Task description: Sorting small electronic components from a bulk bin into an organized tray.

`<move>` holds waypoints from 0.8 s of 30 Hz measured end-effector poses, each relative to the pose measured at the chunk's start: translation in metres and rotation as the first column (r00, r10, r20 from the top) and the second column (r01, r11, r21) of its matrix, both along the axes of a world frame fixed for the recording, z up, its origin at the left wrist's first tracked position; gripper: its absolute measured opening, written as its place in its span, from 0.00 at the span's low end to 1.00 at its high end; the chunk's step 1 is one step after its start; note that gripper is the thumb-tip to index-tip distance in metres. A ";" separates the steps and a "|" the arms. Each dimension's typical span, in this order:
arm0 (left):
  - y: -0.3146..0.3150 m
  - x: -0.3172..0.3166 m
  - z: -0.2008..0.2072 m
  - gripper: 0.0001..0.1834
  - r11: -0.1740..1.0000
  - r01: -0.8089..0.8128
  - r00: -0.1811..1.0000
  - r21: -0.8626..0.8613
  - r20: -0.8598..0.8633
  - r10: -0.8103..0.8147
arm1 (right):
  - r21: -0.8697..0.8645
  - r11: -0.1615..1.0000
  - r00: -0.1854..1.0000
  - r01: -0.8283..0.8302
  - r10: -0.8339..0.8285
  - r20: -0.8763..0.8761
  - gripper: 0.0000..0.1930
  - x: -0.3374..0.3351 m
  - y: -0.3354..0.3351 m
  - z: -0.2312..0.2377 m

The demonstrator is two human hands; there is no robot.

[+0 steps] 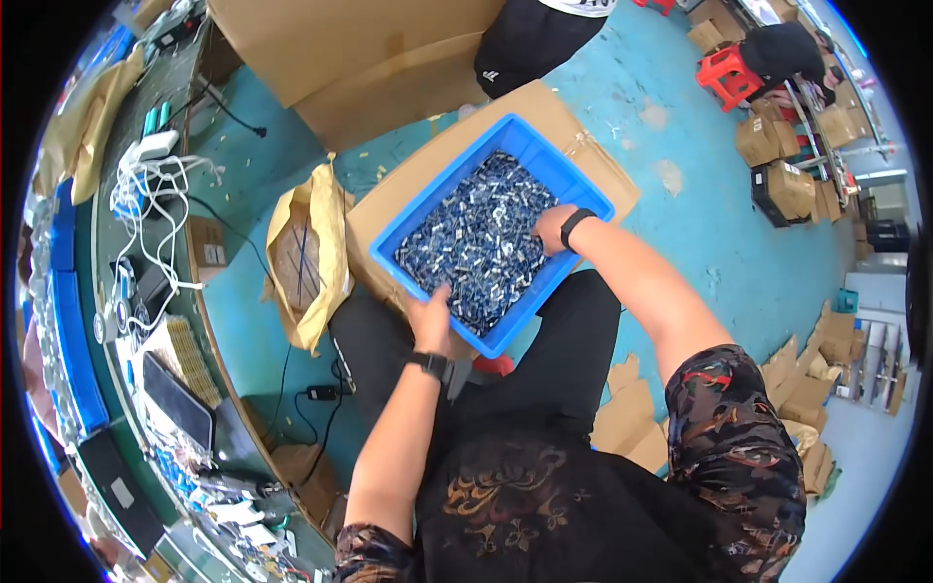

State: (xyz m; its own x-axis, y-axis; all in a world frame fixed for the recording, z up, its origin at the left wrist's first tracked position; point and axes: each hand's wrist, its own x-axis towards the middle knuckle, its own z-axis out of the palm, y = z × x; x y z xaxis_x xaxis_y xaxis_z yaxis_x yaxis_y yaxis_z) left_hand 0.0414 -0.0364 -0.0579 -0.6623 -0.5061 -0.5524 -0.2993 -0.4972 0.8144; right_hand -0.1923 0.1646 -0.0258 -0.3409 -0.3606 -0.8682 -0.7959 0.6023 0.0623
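Observation:
A blue plastic bin (396,239) sits tilted on a cardboard box in front of my knees. A heap of small dark blue and silver pieces (476,233), which look like little circuit boards, fills much of it. My left hand (431,319) grips the bin's near left wall, its thumb over the rim and the other fingers mostly hidden. Over the right wall reaches my right hand (554,228), its fingers curled down at the heap. Its fingertips are hidden, so what they hold does not show. Each wrist wears a dark band.
Under the bin is a cardboard box (604,180). A yellow sack (332,262) with dark thin strips inside stands left of it. A workbench (209,321) with white cables (146,194) and a tablet-like device (178,400) runs along the left. Another person (535,44) stands beyond the box.

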 end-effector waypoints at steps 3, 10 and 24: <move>-0.001 0.011 0.003 0.35 0.996 0.002 0.999 0.087 0.049 -0.006 | -0.089 0.993 0.996 0.079 -0.082 -0.025 0.25 -0.008 -0.004 0.017; 0.000 0.014 -0.013 0.36 0.992 0.085 0.993 0.092 0.070 -0.091 | -0.392 0.906 0.965 0.158 -0.226 -0.134 0.19 -0.079 -0.035 -0.019; 0.005 0.005 0.000 0.37 0.955 0.009 0.991 -0.298 0.129 0.031 | -0.817 0.509 0.815 0.272 -0.573 -0.085 0.09 -0.049 -0.040 -0.037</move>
State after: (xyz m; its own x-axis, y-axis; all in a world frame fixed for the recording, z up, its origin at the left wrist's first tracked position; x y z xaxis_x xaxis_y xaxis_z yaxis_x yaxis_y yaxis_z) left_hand 0.0466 -0.0316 -0.0581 -0.5882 -0.6672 -0.4571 -0.4090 -0.2423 0.8798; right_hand -0.2413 0.1251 -0.0629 -0.8197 -0.5464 -0.1718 -0.4532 0.8021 -0.3888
